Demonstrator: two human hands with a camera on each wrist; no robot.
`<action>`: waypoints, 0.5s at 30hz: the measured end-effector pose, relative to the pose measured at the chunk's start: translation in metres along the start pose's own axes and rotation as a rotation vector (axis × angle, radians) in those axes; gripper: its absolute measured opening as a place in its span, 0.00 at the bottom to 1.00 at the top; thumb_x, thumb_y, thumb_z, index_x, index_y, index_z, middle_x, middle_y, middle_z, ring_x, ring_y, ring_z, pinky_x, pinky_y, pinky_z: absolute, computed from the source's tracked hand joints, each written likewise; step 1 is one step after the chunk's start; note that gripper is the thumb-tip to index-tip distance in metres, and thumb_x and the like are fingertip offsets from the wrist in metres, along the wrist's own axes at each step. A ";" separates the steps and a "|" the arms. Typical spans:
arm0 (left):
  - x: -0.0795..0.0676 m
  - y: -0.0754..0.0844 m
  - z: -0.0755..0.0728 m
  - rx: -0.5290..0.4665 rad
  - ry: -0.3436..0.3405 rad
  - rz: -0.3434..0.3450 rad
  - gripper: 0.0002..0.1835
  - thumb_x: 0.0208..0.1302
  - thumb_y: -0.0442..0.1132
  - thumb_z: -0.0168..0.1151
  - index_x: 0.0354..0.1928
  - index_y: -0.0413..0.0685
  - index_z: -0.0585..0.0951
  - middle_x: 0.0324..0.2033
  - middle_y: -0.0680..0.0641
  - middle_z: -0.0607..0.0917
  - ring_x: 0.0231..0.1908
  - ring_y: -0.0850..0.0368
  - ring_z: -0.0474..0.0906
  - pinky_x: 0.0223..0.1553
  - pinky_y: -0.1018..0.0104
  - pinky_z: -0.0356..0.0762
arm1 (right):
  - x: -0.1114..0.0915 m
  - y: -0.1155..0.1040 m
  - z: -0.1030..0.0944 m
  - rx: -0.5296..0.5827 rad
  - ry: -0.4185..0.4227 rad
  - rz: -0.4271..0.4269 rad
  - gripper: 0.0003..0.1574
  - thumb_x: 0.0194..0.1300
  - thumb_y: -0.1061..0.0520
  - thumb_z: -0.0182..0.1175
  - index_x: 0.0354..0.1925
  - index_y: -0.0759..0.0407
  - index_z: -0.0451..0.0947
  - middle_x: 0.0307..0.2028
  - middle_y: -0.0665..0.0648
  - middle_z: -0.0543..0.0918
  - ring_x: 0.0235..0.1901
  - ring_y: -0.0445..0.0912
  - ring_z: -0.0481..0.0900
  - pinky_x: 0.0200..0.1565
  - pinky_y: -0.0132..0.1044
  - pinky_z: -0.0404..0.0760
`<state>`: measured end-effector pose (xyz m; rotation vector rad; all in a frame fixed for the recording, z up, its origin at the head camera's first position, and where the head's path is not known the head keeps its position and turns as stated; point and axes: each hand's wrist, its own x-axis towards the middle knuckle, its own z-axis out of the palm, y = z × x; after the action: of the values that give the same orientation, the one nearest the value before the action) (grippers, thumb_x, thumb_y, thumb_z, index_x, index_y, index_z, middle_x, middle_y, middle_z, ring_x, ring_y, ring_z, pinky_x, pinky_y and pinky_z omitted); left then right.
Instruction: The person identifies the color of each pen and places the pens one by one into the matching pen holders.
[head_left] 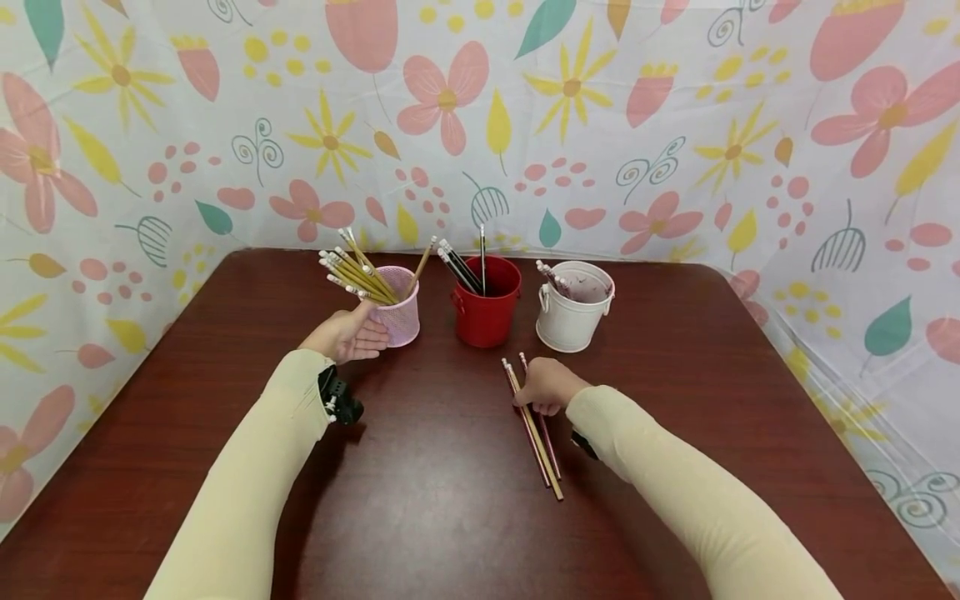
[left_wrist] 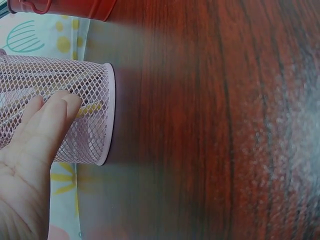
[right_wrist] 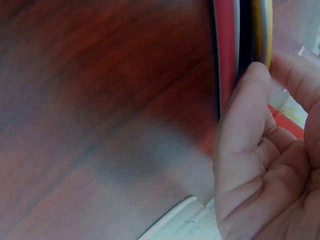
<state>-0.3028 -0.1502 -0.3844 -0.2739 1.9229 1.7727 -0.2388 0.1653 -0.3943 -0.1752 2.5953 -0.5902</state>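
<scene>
My left hand [head_left: 348,335] rests its outstretched fingers against the side of a pink mesh cup [head_left: 400,321], which holds several yellow pencils [head_left: 351,271] with white erasers. In the left wrist view those fingers [left_wrist: 52,112] lie along the mesh near the cup's base. My right hand [head_left: 551,385] is low over the table in front of the white bucket, pinching a yellow pencil [head_left: 535,432] between thumb and finger. Two dark red pencils [head_left: 551,450] lie close alongside it, partly hidden by the hand. The right wrist view shows a red pencil [right_wrist: 227,45] beside the yellow one.
A red bucket [head_left: 486,321] with several black pencils [head_left: 461,268] stands at the back middle. To its right is a white bucket [head_left: 567,321] with a few dark red pencils [head_left: 552,279] leaning inside. The brown table [head_left: 420,500] meets a patterned cloth [head_left: 450,167] behind.
</scene>
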 end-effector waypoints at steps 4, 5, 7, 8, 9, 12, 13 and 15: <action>0.001 0.001 0.001 -0.001 0.006 -0.013 0.23 0.69 0.48 0.41 0.47 0.32 0.71 0.33 0.46 0.81 0.38 0.54 0.80 0.58 0.55 0.71 | 0.001 -0.001 -0.002 0.043 -0.007 0.014 0.17 0.55 0.59 0.67 0.14 0.62 0.75 0.10 0.52 0.74 0.10 0.40 0.73 0.19 0.33 0.80; 0.001 0.001 0.001 0.002 0.006 -0.014 0.23 0.69 0.48 0.40 0.47 0.32 0.71 0.33 0.46 0.81 0.38 0.54 0.80 0.59 0.55 0.71 | 0.001 -0.001 -0.003 0.055 -0.005 0.012 0.17 0.55 0.59 0.67 0.14 0.62 0.75 0.10 0.53 0.75 0.10 0.41 0.73 0.19 0.33 0.80; 0.000 0.002 0.001 0.005 0.006 -0.015 0.25 0.69 0.48 0.40 0.50 0.30 0.71 0.34 0.45 0.81 0.39 0.54 0.80 0.59 0.55 0.70 | 0.000 -0.002 -0.010 0.086 0.008 -0.004 0.17 0.55 0.59 0.66 0.14 0.63 0.76 0.10 0.52 0.75 0.11 0.41 0.74 0.19 0.34 0.80; 0.000 0.002 0.000 0.011 0.004 -0.011 0.27 0.69 0.48 0.39 0.52 0.29 0.70 0.35 0.45 0.81 0.40 0.54 0.80 0.59 0.55 0.70 | 0.000 -0.003 -0.014 0.104 0.014 -0.016 0.17 0.55 0.59 0.66 0.14 0.64 0.76 0.09 0.52 0.75 0.11 0.41 0.74 0.19 0.34 0.81; 0.001 0.001 0.001 0.015 0.004 -0.011 0.28 0.69 0.49 0.40 0.54 0.28 0.70 0.36 0.44 0.81 0.41 0.53 0.80 0.59 0.55 0.70 | 0.000 -0.004 -0.019 0.124 0.017 -0.029 0.16 0.55 0.59 0.65 0.15 0.65 0.76 0.10 0.52 0.75 0.11 0.40 0.74 0.19 0.34 0.81; 0.001 0.001 0.001 0.028 -0.001 -0.003 0.30 0.70 0.50 0.40 0.57 0.26 0.68 0.39 0.43 0.80 0.43 0.53 0.79 0.60 0.55 0.70 | -0.002 -0.009 -0.039 0.157 0.039 -0.080 0.16 0.57 0.60 0.62 0.17 0.68 0.78 0.10 0.51 0.75 0.12 0.39 0.74 0.20 0.33 0.81; 0.001 0.000 0.001 0.032 -0.002 -0.001 0.31 0.70 0.50 0.40 0.58 0.26 0.67 0.40 0.42 0.80 0.43 0.53 0.79 0.59 0.55 0.70 | -0.004 -0.011 -0.045 0.164 0.045 -0.092 0.16 0.57 0.60 0.62 0.18 0.70 0.78 0.10 0.51 0.75 0.12 0.39 0.74 0.20 0.33 0.81; 0.001 -0.001 0.001 0.036 -0.002 0.001 0.30 0.70 0.51 0.40 0.57 0.27 0.68 0.40 0.43 0.80 0.42 0.53 0.79 0.58 0.56 0.72 | -0.006 -0.016 -0.057 0.164 0.068 -0.110 0.16 0.58 0.59 0.61 0.20 0.71 0.79 0.11 0.50 0.76 0.13 0.39 0.75 0.22 0.33 0.81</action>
<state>-0.3033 -0.1494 -0.3855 -0.2588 1.9522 1.7359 -0.2598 0.1743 -0.3393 -0.2494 2.5993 -0.8590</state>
